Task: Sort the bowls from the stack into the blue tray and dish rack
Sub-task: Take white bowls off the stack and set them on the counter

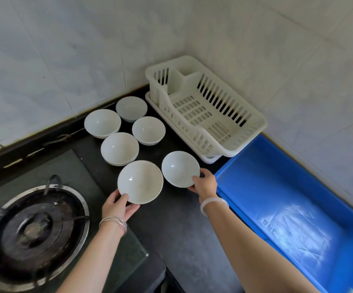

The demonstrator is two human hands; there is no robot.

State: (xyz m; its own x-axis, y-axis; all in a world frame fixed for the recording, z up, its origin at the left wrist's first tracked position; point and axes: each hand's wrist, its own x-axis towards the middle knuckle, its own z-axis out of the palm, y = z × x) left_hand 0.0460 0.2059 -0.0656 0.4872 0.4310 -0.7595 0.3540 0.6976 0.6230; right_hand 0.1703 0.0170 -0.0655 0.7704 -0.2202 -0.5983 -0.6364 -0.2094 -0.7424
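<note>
Six round, glossy white bowls sit mouth-up on the dark counter [181,229], so none has a long axis. The left hand [116,210] has its grip pinching the rim of the nearest bowl [140,182]; the right hand [205,183] pinches the bowl beside it [179,168]. The slatted cream plastic dish rack [205,108] runs diagonally toward the corner, with the smooth blue tray [293,208] just beside it.
</note>
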